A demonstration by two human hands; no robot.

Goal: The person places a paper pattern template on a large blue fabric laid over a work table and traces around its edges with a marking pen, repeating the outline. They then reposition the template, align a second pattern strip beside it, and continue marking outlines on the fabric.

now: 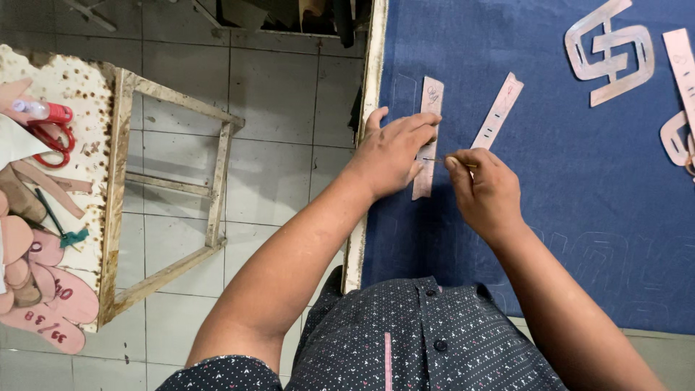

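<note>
My left hand (394,150) lies flat on a long narrow pinkish card template (428,130), pinning it to a blue material (579,181) spread over the table. My right hand (485,190) pinches a thin pen-like marking tool (443,161), its tip touching the template's right edge. A second narrow template strip (498,110) lies slanted just right of the first, partly behind my right hand. Faint traced outlines show on the blue material near its lower right.
More card templates (609,51) lie at the top right, others (680,94) at the right edge. A worn side table (108,181) on the left carries red scissors (52,141), a tube and pink sole-shaped patterns (54,304). Tiled floor (268,108) lies between.
</note>
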